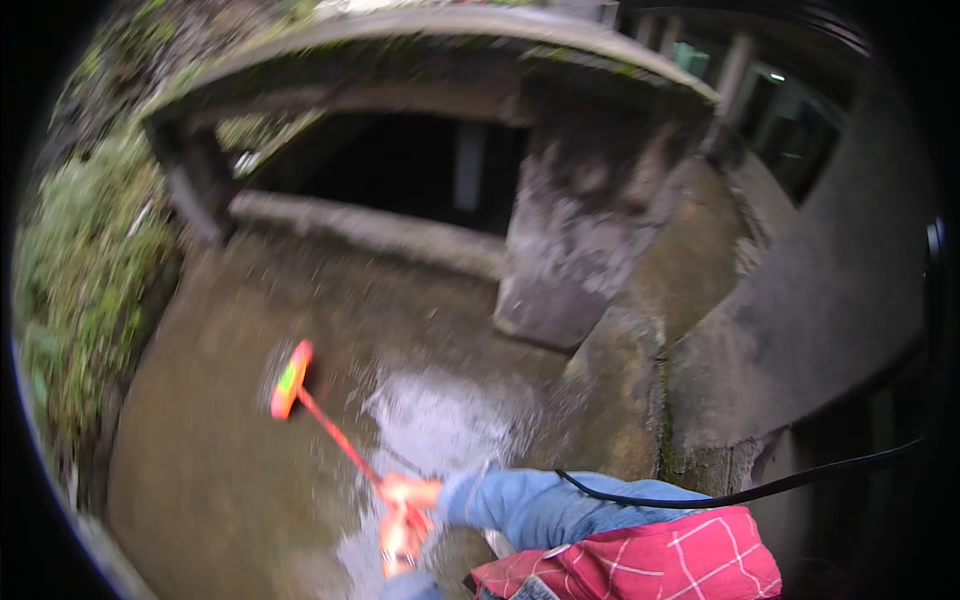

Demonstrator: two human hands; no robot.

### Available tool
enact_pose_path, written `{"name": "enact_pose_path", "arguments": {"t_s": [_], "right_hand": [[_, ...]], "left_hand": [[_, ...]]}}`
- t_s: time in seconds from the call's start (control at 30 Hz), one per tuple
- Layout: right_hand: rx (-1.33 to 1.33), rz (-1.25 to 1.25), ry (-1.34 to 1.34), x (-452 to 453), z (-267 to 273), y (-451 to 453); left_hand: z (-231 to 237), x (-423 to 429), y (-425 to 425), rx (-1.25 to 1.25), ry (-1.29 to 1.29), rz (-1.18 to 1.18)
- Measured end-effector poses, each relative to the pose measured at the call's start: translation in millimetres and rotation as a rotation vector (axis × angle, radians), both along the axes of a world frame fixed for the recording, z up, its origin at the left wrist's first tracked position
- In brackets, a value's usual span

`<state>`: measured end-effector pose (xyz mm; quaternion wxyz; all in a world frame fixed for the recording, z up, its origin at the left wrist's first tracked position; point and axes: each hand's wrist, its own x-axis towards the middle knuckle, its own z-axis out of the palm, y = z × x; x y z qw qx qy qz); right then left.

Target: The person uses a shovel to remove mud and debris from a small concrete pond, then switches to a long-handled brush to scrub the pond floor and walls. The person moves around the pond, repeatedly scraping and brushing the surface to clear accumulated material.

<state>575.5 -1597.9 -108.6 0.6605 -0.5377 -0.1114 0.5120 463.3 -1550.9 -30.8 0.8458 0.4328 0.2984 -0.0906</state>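
Note:
A long-handled brush or broom [292, 379] with a red handle and an orange and yellow-green head lies across the wet ground, its head left of centre. My right hand [409, 491], in a light blue denim sleeve, is closed around the handle. Just below it, my left hand [400, 536], with a band at the wrist, also grips the handle. The two hands are close together and blurred. The handle's far end is hidden by the hands.
Mossy concrete wall with a dark opening [555, 225] stands ahead. Plants [90, 285] line the left edge. A concrete ledge [795, 322] rises at right, and a black cable [750, 495] crosses in front of it. Standing water [450, 420] reflects light.

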Motion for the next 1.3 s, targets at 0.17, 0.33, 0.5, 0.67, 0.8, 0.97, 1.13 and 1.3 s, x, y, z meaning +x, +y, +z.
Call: {"name": "enact_pose_path", "arguments": {"t_s": [0.17,0.33,0.5,0.67,0.8,0.97,1.13,1.3], "right_hand": [[-0.392,-0.083,0.104,19,30,-75],[-0.384,-0.227,0.079,103,55,-93],[-0.290,-0.278,-0.113,143,106,-94],[-0.289,-0.215,-0.351,145,158,-83],[-0.345,-0.111,-0.704,144,195,-80],[-0.510,-0.036,-0.871,144,246,-114],[-0.443,-0.223,-0.039,145,277,-172],[-0.518,-0.282,0.109,152,231,-246]], "left_hand": [[46,41,-45,-0.053,0.176,-0.205],[51,121,-49,-0.011,0.168,-0.341],[47,185,-34,-0.008,0.176,-0.386],[-1,246,17,-0.086,0.220,-0.324],[-32,297,66,-0.185,0.230,-0.216],[-12,340,58,-0.419,0.209,-0.214],[18,370,-5,-0.747,-0.022,-0.369],[1,403,-53,-0.193,0.112,-0.899]]}}
